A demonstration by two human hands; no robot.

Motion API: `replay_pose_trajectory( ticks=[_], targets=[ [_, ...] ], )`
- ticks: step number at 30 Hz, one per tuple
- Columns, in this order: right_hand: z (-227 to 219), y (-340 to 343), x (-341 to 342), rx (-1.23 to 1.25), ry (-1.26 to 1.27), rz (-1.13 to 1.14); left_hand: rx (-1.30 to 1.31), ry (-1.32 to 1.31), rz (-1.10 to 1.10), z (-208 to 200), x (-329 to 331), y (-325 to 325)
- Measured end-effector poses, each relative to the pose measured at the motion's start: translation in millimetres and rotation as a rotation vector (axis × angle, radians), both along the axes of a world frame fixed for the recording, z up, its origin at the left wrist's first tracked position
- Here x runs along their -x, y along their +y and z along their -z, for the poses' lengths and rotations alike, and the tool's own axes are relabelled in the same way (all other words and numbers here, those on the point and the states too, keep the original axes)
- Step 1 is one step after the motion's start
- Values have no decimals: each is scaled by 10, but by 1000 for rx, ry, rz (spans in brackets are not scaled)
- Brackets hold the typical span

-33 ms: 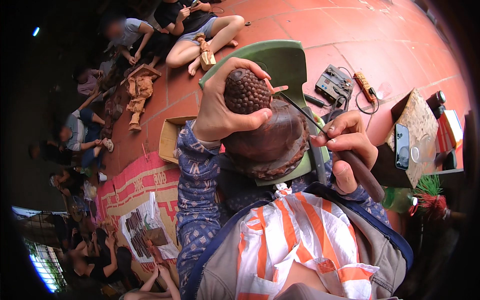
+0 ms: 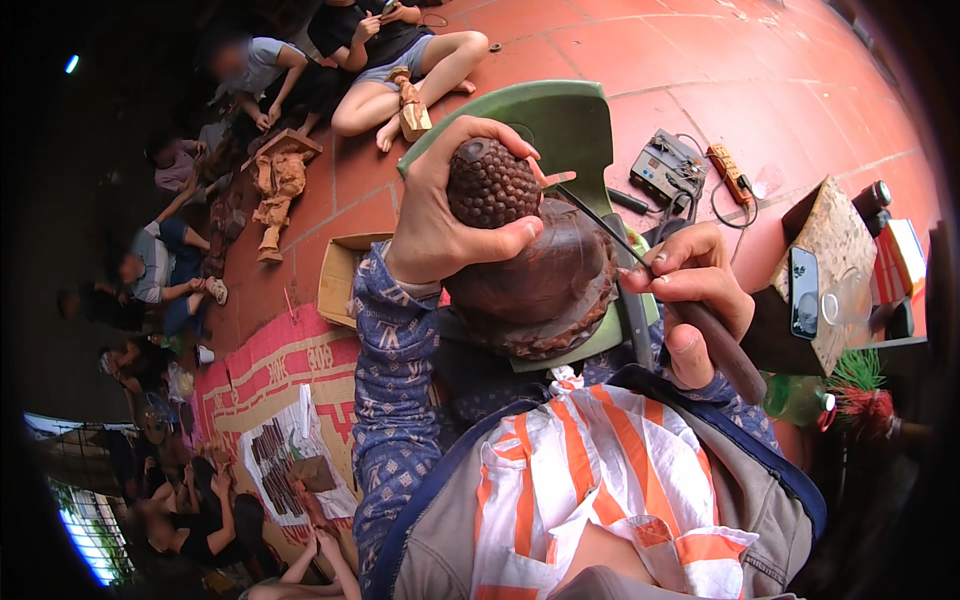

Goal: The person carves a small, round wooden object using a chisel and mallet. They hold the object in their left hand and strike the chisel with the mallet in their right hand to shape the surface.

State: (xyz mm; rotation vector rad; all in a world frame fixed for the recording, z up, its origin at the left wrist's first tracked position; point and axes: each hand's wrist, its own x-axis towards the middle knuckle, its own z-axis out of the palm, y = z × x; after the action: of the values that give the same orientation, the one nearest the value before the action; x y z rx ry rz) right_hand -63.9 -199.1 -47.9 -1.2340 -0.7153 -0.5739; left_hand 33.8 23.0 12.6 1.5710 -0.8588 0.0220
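A dark brown carved wooden statue (image 2: pixel 540 285) stands between my knees, against a green plastic chair (image 2: pixel 570 125). Its rounded head, covered in small knobs, is gripped by my left hand (image 2: pixel 445 215), with fingers around the far side and thumb on the near side. My right hand (image 2: pixel 695 290) is closed on a carving tool (image 2: pixel 715 345) with a thick brown handle and a thin dark metal shaft. That shaft points up and left to the side of the head, near my left fingertips. Whether its tip touches the wood cannot be made out.
Right of the chair lie a grey electrical box (image 2: pixel 668 165) and an orange power strip (image 2: pixel 730 172). A phone (image 2: pixel 803 290) rests on a board. At left are a cardboard box (image 2: pixel 340 275), several tools on white cloth (image 2: pixel 285 465), a pale wood carving (image 2: pixel 280 190) and seated people.
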Motion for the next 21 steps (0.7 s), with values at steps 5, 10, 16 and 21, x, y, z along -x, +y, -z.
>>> replay_pose_trajectory(
  ticks=[5, 10, 16, 21],
  targets=[
    [77, 35, -54, -154, -96, -42, -35, 11, -72, -56, 83, -15],
    [91, 61, -156, -119, -247, -98, -41, 15, -175, -28, 177, -54],
    [100, 5, -173, -112, -198, -263, -88, -50, -464, -14, 299, -277],
    [37, 51, -204, 168, -237, -30, -6, 62, -409, -18, 303, -270]
  ],
)
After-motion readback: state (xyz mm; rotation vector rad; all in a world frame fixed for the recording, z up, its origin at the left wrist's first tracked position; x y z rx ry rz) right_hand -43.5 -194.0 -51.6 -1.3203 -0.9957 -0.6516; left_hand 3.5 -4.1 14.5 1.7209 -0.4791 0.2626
